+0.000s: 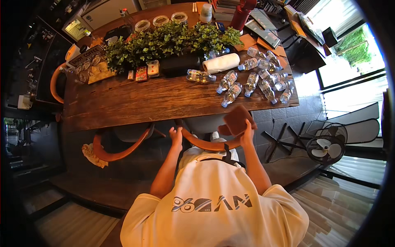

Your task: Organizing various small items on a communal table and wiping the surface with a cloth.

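My right hand (247,134) holds a folded brown cloth (239,121) just off the table's front edge, above a chair. A smaller brown flap hangs at the cloth's left. My left hand (176,138) is at the left end of the chair's curved wooden backrest (213,145); its fingers look partly curled, and whether they grip the wood is unclear. Beyond the cloth, several clear plastic bottles with blue caps lie on their sides on the wooden table (135,102), among them one bottle (232,94) close to the front edge.
A leafy plant (172,40) in a black planter runs along the table, with a white paper roll (221,63) and card boxes (141,74) before it. Another chair (120,156) stands at left, a crumpled cloth (94,155) on the floor beside it. At right is a fan (325,147).
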A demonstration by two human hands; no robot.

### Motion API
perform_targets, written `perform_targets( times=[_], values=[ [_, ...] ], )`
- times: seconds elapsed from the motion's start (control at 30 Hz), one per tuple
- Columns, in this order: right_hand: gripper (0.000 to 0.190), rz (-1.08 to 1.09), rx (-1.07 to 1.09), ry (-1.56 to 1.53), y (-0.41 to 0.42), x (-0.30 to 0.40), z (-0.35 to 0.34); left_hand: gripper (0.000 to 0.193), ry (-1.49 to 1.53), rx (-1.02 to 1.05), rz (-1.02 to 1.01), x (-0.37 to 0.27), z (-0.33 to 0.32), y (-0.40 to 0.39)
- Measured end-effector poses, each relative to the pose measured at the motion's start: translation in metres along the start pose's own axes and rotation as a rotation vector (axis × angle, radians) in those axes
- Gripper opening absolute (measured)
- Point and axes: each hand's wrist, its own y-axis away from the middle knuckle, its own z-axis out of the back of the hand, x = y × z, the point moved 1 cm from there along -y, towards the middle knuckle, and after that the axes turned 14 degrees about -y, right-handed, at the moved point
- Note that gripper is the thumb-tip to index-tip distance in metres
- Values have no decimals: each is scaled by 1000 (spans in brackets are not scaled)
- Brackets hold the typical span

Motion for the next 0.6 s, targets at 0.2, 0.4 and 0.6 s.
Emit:
perform_targets(
  times=[0.2, 0.4, 0.6],
  values=[
    [56, 311, -483, 842, -54, -30, 83, 76, -173, -174, -59, 59, -54, -8],
    [70, 144, -499, 609, -59, -30, 77, 65, -391, -504, -72, 82, -83, -29],
    [63, 30, -414, 452, -60, -39, 72, 58, -99, -466, -66, 80, -72, -41]
  ],
)
